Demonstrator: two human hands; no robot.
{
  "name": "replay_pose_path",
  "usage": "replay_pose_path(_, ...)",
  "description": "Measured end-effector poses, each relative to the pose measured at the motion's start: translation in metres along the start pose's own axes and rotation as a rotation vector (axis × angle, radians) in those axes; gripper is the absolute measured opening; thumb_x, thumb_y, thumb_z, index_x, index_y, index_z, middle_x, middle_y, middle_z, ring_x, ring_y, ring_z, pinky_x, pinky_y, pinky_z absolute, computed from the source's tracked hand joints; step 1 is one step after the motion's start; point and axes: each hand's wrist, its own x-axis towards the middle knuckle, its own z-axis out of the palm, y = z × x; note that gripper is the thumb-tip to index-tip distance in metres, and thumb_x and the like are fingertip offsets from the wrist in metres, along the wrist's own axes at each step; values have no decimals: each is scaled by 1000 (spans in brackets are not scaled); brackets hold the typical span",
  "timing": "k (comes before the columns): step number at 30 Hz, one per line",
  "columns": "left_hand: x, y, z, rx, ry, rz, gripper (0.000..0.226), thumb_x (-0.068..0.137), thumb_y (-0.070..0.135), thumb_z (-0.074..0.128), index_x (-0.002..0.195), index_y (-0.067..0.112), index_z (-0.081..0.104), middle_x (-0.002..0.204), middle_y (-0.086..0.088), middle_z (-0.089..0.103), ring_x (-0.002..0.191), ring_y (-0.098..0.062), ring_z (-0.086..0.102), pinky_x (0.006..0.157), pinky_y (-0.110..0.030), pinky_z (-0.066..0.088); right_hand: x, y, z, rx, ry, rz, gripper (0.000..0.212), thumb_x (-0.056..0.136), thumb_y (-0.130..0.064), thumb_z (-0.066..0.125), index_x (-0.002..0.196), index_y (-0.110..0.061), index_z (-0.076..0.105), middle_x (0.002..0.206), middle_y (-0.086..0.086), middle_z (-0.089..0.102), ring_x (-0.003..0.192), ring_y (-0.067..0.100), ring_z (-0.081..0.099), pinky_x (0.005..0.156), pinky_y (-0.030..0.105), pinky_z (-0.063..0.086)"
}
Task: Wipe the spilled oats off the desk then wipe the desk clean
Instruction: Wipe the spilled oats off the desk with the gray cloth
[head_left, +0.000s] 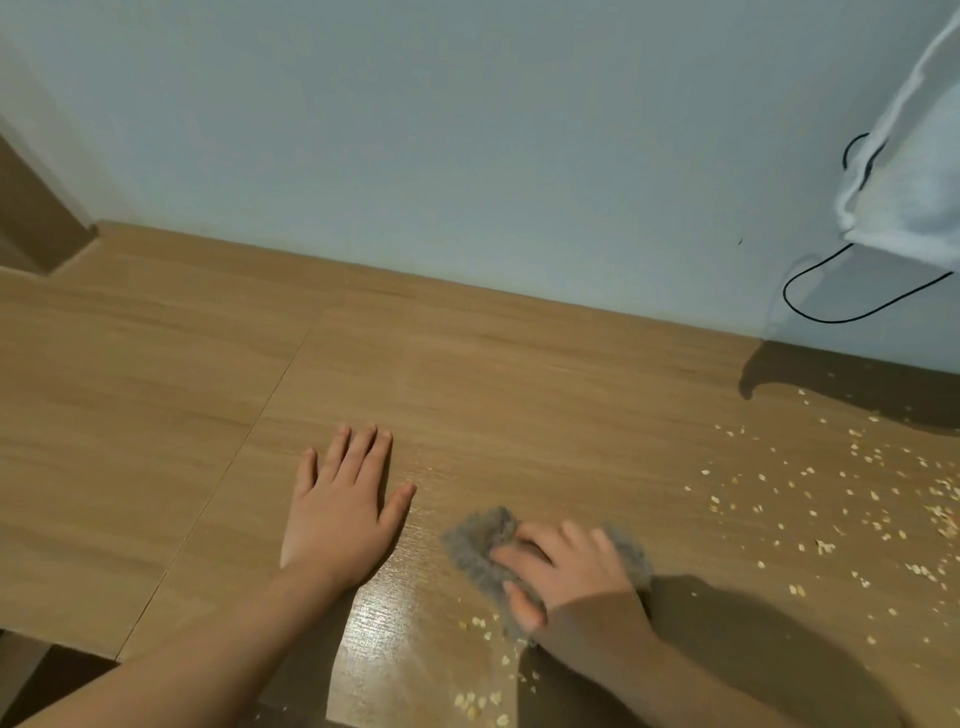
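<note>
Pale oat flakes lie scattered over the right part of the wooden desk, with a smaller cluster of oats near the front edge. My right hand presses down on a grey fuzzy cloth, fingers curled over it, low and right of centre. My left hand rests flat on the desk to the cloth's left, fingers spread, holding nothing. Part of the cloth is hidden under my right hand.
A pale wall runs along the back of the desk. A white towel hangs at the upper right, with a black cable looping below it. A seam splits the desk surface. A wooden panel stands at the far left.
</note>
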Motion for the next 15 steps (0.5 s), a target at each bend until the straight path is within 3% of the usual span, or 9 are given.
replay_pose_path(2, 1, 1, -1, -11, 13, 4, 84, 79, 61, -10, 151, 26, 10, 159, 8, 4, 145, -12, -8, 117, -39, -4, 14, 9, -8, 64, 74, 24, 30, 82, -36, 45, 100, -34, 69, 97, -12, 62, 83, 12, 60, 67, 28, 49)
replay_pose_path(5, 2, 2, 0, -55, 33, 5, 81, 81, 55, -7, 150, 24, 20, 158, 7, 12, 146, -13, 0, 116, -39, 0, 67, 40, -20, 81, 209, 341, 39, 96, -38, 42, 135, -32, 46, 133, -8, 49, 116, 17, 45, 93, 37, 39)
replay_pose_path(8, 1, -1, 1, -83, 55, 11, 73, 86, 49, 2, 147, 21, 30, 155, 4, 23, 145, -16, 10, 116, -41, 6, 117, 45, -19, -39, 165, 492, 48, 98, -43, 33, 145, -35, 26, 148, -12, 34, 125, 22, 37, 94, 39, 33)
replay_pose_path(11, 3, -3, 2, -112, 83, 25, 68, 89, 44, 7, 145, 19, 35, 153, 3, 31, 144, -16, 17, 115, -39, 6, 141, 21, -9, -79, 135, 367, 43, 99, -39, 31, 142, -40, 32, 150, -16, 30, 122, 21, 36, 88, 37, 29)
replay_pose_path(15, 1, -4, -1, -267, 133, -13, 59, 89, 32, 20, 140, 11, 40, 145, -5, 44, 140, -17, 28, 116, -38, 13, 102, -2, 2, -76, 74, -4, 39, 93, -36, 39, 131, -43, 48, 140, -21, 44, 113, 21, 47, 83, 37, 31)
